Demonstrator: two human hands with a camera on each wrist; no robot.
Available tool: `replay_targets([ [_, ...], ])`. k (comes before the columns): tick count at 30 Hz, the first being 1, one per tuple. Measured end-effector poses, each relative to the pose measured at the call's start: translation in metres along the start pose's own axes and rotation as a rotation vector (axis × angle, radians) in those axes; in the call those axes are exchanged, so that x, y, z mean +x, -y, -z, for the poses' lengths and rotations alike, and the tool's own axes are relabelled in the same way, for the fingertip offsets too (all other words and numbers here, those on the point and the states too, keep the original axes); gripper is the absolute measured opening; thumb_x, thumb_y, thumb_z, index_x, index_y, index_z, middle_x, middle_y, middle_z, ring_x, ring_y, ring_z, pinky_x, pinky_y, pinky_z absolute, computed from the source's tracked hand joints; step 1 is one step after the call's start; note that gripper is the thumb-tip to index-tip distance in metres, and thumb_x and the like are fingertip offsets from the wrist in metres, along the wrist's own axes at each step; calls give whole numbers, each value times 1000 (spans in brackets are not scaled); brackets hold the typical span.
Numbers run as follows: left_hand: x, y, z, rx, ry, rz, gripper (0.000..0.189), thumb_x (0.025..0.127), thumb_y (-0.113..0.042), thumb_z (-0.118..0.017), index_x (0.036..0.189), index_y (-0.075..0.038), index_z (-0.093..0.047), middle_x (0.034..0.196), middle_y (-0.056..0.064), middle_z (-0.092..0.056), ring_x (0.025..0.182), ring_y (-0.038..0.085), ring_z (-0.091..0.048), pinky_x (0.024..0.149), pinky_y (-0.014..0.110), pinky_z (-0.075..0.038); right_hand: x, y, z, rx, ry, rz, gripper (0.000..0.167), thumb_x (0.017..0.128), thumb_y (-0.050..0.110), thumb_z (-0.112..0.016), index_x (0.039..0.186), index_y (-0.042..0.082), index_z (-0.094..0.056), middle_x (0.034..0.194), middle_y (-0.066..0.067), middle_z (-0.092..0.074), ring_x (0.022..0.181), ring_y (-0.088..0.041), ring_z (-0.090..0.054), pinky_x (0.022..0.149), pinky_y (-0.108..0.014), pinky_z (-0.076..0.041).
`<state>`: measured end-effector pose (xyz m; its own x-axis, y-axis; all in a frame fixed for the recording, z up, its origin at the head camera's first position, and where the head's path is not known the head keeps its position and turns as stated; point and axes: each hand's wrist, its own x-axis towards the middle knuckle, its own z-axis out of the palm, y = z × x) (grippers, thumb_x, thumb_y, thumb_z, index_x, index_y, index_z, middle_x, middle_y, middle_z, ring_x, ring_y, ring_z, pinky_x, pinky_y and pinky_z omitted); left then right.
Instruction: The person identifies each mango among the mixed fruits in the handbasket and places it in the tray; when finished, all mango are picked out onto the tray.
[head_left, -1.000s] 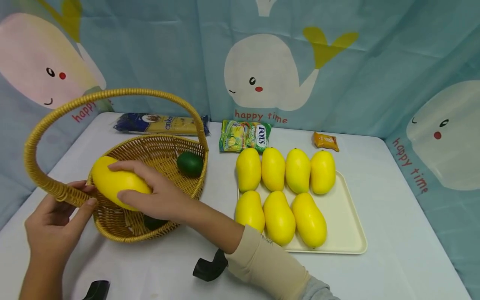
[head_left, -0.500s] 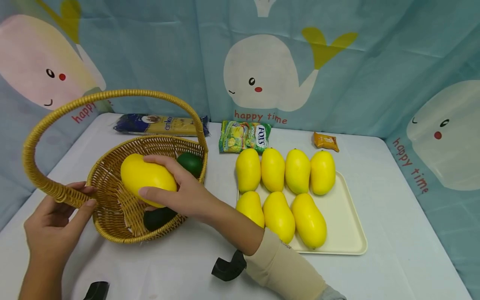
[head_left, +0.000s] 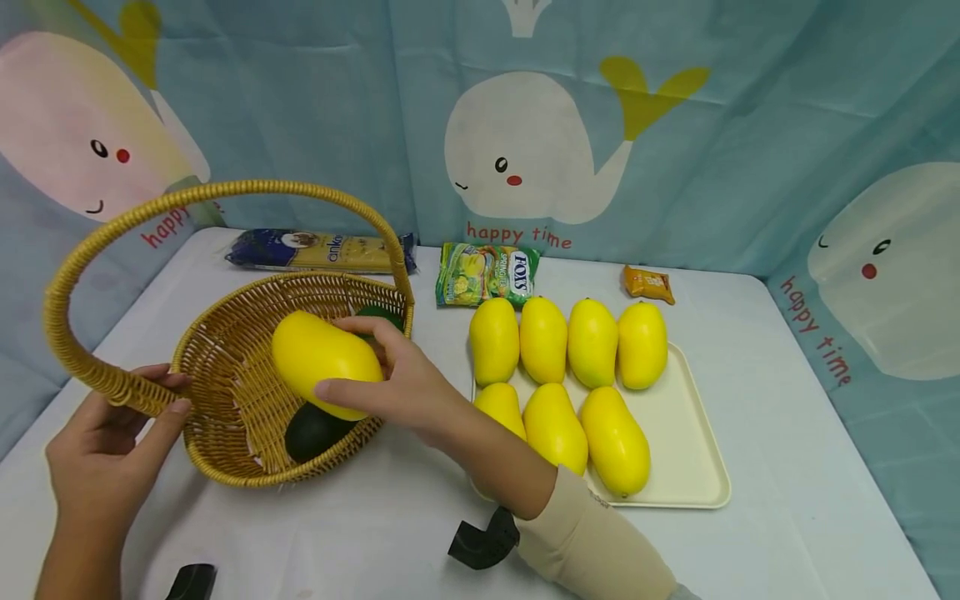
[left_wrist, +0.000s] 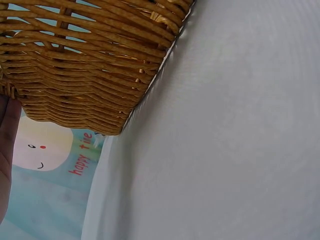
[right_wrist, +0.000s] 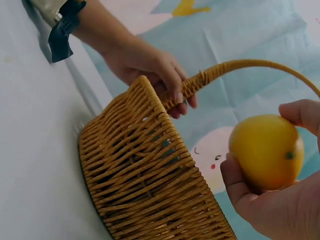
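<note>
My right hand (head_left: pixel 390 375) grips a yellow mango (head_left: pixel 318 358) over the right half of a wicker basket (head_left: pixel 217 400). In the right wrist view the same mango (right_wrist: pixel 265 152) sits between my thumb and fingers, above the basket's rim. Two dark green fruits lie in the basket: one (head_left: pixel 309 433) at the near side, the other (head_left: pixel 381 313) at the far right, partly hidden by my right hand. At the basket's left end my left hand (head_left: pixel 112 458) holds the base of the arched handle (head_left: pixel 142 396). Only part of that hand (left_wrist: pixel 6 145) shows in the left wrist view.
A cream tray (head_left: pixel 686 433) right of the basket bears several yellow mangoes (head_left: pixel 592 342). Behind stand a pasta pack (head_left: pixel 330 252), a green Fox's candy bag (head_left: pixel 486 275) and a small orange packet (head_left: pixel 648 284). A printed curtain (head_left: pixel 337 108) hangs behind the table.
My right hand has moved the mango rightward, from the basket's left rim to over its right half. The near dark green fruit shows more now. My left hand stays on the handle base.
</note>
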<state>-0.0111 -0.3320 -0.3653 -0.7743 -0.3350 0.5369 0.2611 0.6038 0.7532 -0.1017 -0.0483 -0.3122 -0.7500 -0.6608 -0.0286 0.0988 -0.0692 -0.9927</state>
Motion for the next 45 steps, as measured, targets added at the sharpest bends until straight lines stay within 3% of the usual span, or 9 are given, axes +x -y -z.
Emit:
replay_targets([
  [11, -1, -3, 0, -43, -8, -30, 40, 82, 22, -64, 121, 17, -60, 111, 8, -69, 103, 11, -66, 92, 13, -50, -18, 6, 15, -3, 6, -57, 67, 85, 18, -74, 144, 30, -44, 131, 7, -52, 107, -16, -60, 87, -33, -57],
  [19, -1, -3, 0, -8, -4, -4, 40, 83, 21, -65, 123, 16, -60, 113, 14, -68, 104, 10, -66, 93, 14, -49, -36, 14, 30, -12, 11, -82, 66, 88, 16, -74, 146, 25, -43, 124, -4, -62, 105, -21, -64, 88, -37, -57],
  [24, -1, -2, 1, -12, 11, 9, 41, 82, 21, -65, 122, 17, -59, 113, 11, -69, 105, 10, -65, 93, 15, -49, -53, 16, 44, -46, 10, -106, 69, 89, 17, -75, 148, 26, -41, 130, -6, -59, 111, -24, -61, 93, -37, -56],
  [30, -1, -2, 1, -4, 4, -5, 40, 83, 21, -65, 121, 17, -60, 113, 21, -67, 104, 9, -66, 92, 13, -49, -76, 13, 65, -65, -36, -117, 69, 88, 18, -76, 148, 25, -41, 136, -10, -53, 116, -29, -57, 96, -39, -55],
  [35, -1, -1, 2, 3, 12, 3, 41, 82, 22, -65, 122, 17, -59, 113, 17, -68, 104, 9, -66, 92, 14, -50, -95, 12, 82, -82, -101, -129, 73, 87, 16, -78, 149, 23, -40, 137, -12, -51, 119, -31, -55, 97, -39, -54],
  [39, -1, 0, 2, 5, 18, 6, 41, 82, 22, -65, 122, 17, -59, 114, 21, -66, 104, 9, -66, 93, 14, -50, -110, 12, 95, -101, -158, -125, 73, 86, 15, -79, 148, 21, -41, 138, -13, -49, 119, -33, -54, 97, -39, -54],
  [45, -1, -1, 1, -13, 9, -8, 41, 82, 23, -65, 122, 16, -59, 114, 19, -67, 104, 10, -66, 93, 14, -50, -131, 12, 117, -95, -184, -74, 74, 85, 8, -76, 149, 13, -38, 141, -17, -43, 120, -37, -52, 96, -40, -54],
])
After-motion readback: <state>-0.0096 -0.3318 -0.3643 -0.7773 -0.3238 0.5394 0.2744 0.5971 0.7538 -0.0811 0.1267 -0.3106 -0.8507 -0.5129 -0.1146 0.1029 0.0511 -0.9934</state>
